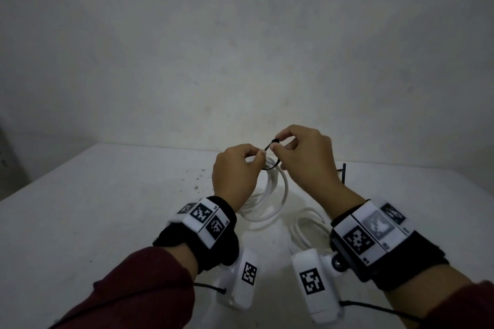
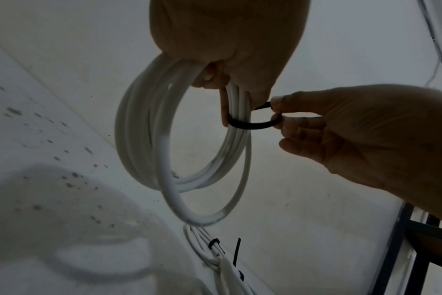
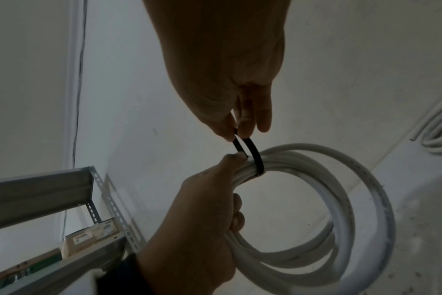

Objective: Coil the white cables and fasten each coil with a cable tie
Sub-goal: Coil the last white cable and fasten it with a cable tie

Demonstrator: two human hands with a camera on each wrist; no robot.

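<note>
My left hand (image 1: 238,171) grips a coil of white cable (image 1: 270,195) and holds it above the white table (image 1: 107,208). A black cable tie (image 1: 270,147) is looped around the coil's strands right beside my left fingers. My right hand (image 1: 299,152) pinches the tie's two ends together between thumb and fingers. In the left wrist view the cable tie (image 2: 253,124) rings the coil (image 2: 179,159), held by my right hand (image 2: 341,129). In the right wrist view the cable tie (image 3: 250,151) runs from my right hand (image 3: 240,119) down to the coil (image 3: 328,209) in my left hand (image 3: 204,215).
A second white cable coil (image 1: 307,224) lies on the table under my right wrist; in the left wrist view it (image 2: 204,245) carries a black tie (image 2: 215,242). Another loose black tie (image 1: 343,173) lies to the right. A metal shelf frame (image 3: 50,189) stands beyond the table.
</note>
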